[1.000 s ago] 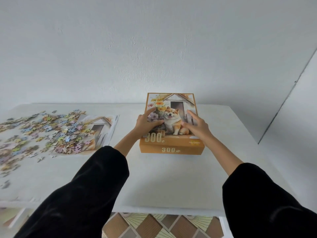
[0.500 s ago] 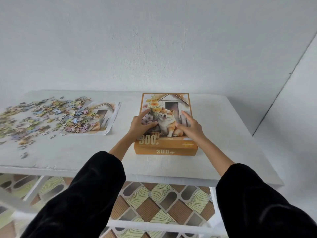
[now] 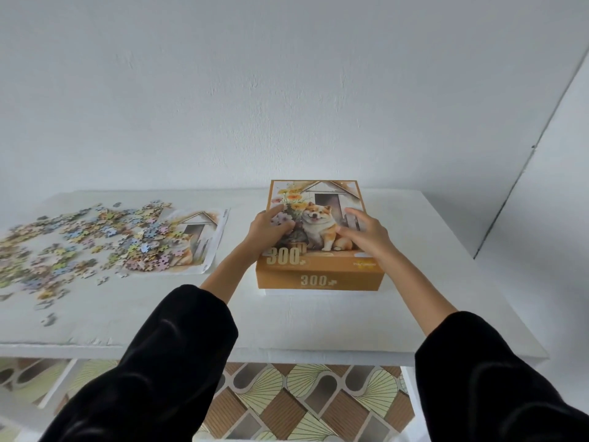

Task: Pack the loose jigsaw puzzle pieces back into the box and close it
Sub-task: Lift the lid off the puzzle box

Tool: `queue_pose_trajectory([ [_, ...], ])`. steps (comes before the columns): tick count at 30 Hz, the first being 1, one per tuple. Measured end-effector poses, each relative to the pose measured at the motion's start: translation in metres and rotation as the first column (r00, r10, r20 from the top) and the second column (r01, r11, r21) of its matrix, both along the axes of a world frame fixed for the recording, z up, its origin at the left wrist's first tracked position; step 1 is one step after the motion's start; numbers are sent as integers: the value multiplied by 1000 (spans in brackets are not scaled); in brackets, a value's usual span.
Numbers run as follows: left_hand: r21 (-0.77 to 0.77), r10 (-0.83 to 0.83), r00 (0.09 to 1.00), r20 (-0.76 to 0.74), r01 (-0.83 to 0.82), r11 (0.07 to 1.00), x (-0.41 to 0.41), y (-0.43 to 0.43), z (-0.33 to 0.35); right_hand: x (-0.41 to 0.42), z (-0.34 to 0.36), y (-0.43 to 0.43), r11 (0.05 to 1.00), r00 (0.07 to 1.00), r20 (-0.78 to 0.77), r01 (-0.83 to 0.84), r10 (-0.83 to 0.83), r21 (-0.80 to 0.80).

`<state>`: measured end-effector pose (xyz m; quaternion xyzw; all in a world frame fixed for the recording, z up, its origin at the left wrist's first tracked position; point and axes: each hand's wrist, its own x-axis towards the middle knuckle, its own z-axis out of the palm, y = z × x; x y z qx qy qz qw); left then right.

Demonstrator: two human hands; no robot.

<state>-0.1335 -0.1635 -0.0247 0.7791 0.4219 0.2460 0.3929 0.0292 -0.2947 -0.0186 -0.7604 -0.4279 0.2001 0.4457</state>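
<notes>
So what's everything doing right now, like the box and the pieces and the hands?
Puzzle box: lid on, flat on the table.
Loose puzzle pieces: scattered on the table, not packed.
Picture sheet: lying flat, partly under the pieces.
Left hand: open, fingers spread on the lid.
Right hand: open, resting on the lid.
White table: holding everything.

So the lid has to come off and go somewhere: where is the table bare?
Bare table lies between the box and the near edge, and right of the box. Left is crowded: loose pieces spill over the picture sheet.
</notes>
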Motion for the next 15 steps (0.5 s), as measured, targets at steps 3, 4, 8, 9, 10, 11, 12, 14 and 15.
queue_pose_trajectory([
  [3,-28,-22,1000,15,22,999,3,6,14,2,13,3,1000,1000,-10,11,-11,16],
  [4,-33,-34,999,13,34,999,5,9,17,4,17,4,1000,1000,-17,15,-14,22],
  [8,-28,-83,996,14,83,996,20,17,33,16,33,6,998,999,-19,44,-43,39],
  [9,-29,-95,995,22,96,995,26,18,36,21,36,6,998,998,-20,53,-52,42],
  [10,-28,-111,994,22,111,993,33,19,40,28,39,5,997,998,-23,61,-60,43],
  [11,-23,-126,992,16,126,992,41,19,44,35,42,5,997,997,-28,69,-67,44],
  [12,-16,-137,990,10,138,990,50,20,47,43,44,5,996,997,-33,77,-76,42],
  [14,-10,-147,989,-8,147,989,70,22,49,60,45,4,994,995,-34,100,-99,37],
  [15,-6,-148,989,-14,148,989,81,23,49,69,45,3,993,993,-32,113,-112,35],
])
